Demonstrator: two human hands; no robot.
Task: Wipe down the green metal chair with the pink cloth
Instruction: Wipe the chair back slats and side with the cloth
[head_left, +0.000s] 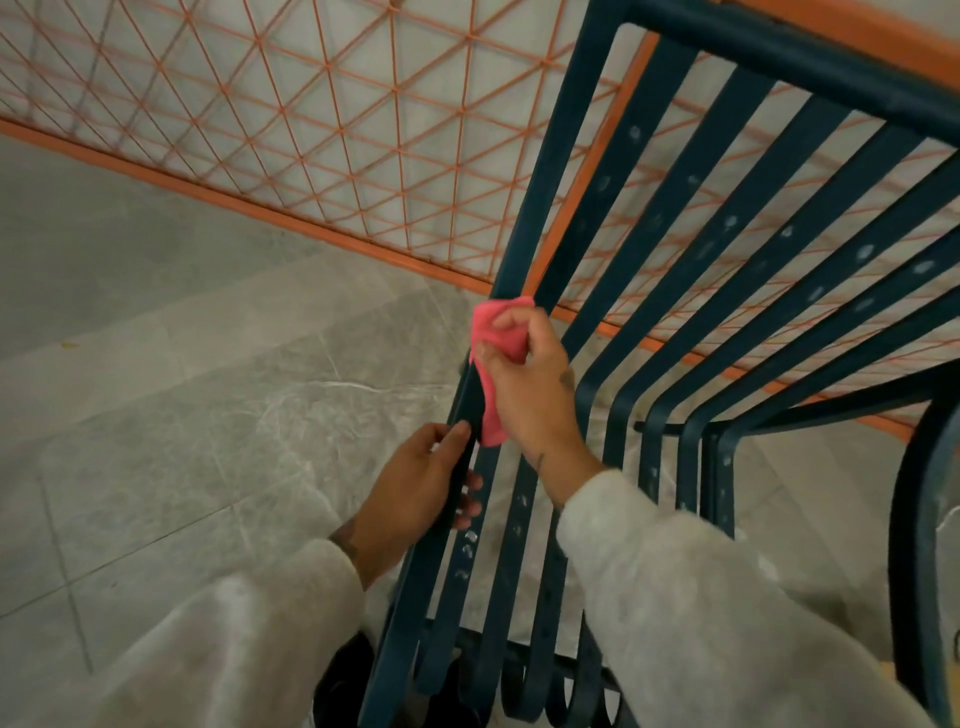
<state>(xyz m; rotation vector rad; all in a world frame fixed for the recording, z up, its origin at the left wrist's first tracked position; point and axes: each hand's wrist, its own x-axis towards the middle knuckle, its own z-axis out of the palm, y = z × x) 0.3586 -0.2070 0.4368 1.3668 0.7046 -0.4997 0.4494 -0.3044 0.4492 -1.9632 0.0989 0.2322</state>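
My right hand (535, 395) is curled tight around the pink cloth (488, 322) and bunches it against the left outer bar of the green metal chair (779, 54), at the bend where the backrest meets the seat. My thumb and fingers pinch the cloth from both sides, and a tail of it hangs below my palm along the bar. My left hand (410, 488), nearer to me, grips the same bar on the seat, thumb over the top and fingertips (470, 483) wrapped under, showing on the right. Its thumb tip sits just beside the cloth's tail. The chair stands on grey floor tiles (182, 389), with an orange mesh railing (311, 130) on its far side.
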